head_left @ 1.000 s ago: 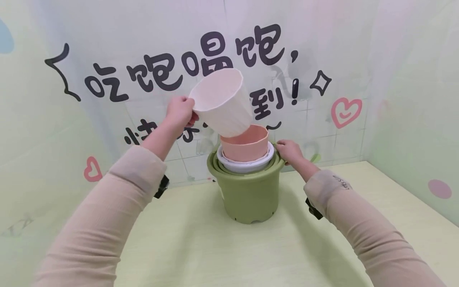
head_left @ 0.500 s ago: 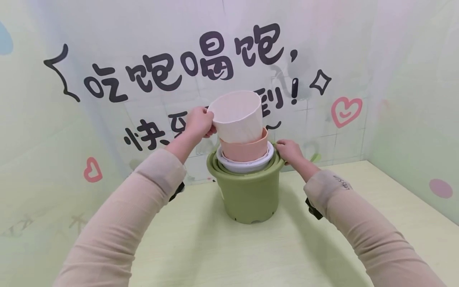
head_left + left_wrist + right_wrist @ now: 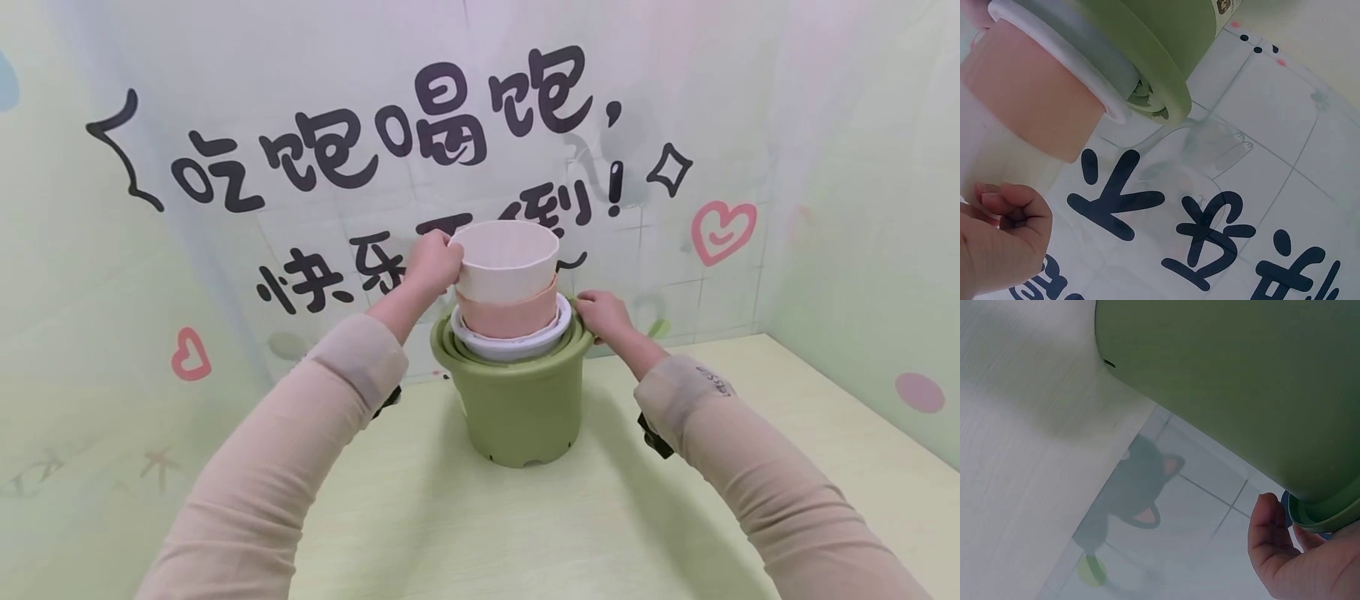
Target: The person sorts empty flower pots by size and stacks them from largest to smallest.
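A white flower pot sits partly inside a pink flower pot, its mouth facing up. My left hand pinches the white pot's rim on its left side. The pink pot stands in a pale lavender-white pot, which is nested in the large green pot. At the green pot's right side, my right hand grips the rim, fingers curled over it in the right wrist view. In the left wrist view my left hand is at the white pot's edge.
The green pot stands on a pale wooden table near its back. Behind it hangs a printed wall sheet with black lettering, and another panel rises along the right side.
The white pot, tilted above the stack before, has come down and to the right, turned upright and slid into the pink pot with my left hand. My right hand has stayed in place.
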Demonstrator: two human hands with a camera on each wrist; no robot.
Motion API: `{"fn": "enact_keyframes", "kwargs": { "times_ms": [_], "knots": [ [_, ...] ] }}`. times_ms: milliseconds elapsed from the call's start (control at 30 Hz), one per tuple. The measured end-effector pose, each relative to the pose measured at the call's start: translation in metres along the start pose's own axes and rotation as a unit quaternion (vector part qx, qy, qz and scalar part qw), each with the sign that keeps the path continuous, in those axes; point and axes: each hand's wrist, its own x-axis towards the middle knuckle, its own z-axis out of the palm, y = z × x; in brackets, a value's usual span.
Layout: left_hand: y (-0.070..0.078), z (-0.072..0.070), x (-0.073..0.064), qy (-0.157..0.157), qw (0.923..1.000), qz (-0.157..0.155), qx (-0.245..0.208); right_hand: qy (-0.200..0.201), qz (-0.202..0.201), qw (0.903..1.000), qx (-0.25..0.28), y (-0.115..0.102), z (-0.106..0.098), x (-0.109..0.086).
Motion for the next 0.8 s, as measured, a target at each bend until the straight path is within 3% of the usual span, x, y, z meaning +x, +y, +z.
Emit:
{"fn": "enact_keyframes", "kwargs": {
  "times_ms": [333,567,700,800],
  "knots": [
    [-0.011,0.004,0.0,0.005,1.0,0.005,-0.005,-0.004,0.001,1.0,0.005,-0.002,0.003,0.001],
    [-0.015,0.001,-0.007,0.004,0.9999,-0.011,0.0,-0.011,0.003,0.9999,0.003,-0.003,0.004,0.002],
    [-0.024,-0.002,-0.013,0.033,0.9988,-0.011,0.035,-0.017,-0.007,0.9996,-0.021,-0.001,0.002,0.003],
    [-0.039,-0.005,-0.017,0.059,0.9959,-0.004,0.069,-0.034,-0.03,0.9978,-0.048,0.002,-0.004,0.002]
  ]
}}
